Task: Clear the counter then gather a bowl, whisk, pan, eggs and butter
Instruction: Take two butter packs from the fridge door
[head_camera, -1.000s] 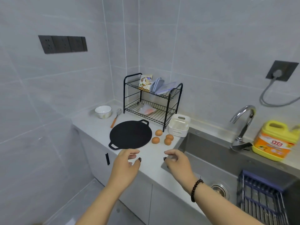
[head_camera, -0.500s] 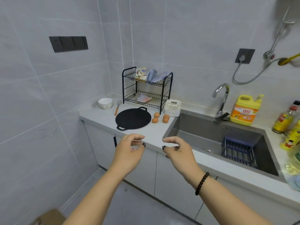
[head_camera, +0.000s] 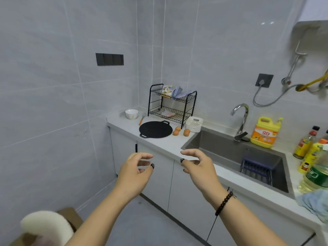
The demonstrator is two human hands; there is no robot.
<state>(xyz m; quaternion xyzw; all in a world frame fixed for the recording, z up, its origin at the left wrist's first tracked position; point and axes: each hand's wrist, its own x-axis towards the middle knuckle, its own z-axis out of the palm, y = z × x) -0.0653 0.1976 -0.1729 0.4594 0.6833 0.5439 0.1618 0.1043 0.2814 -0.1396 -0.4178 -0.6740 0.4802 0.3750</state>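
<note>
Both grips, the left hand (head_camera: 134, 172) and right hand (head_camera: 199, 168), hang loosely curled, holding nothing. Well beyond them on the bench (head_camera: 165, 144) lie the flat pan (head_camera: 155, 129), best lifted by its handles, then three fragile eggs (head_camera: 181, 131).

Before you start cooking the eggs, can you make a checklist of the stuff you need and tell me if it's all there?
1. Bowl on the counter: ok, it stands near the corner.
2. Whisk out: ok, it lies between the bowl and the pan.
3. Pan out: ok, flat on the counter.
4. Eggs out: ok, loose beside the pan, near the sink edge, so they might roll.
5. Butter out: cannot tell, the white box is closed.
6. Hands free: ok, left hand and right hand hold nothing.
</note>
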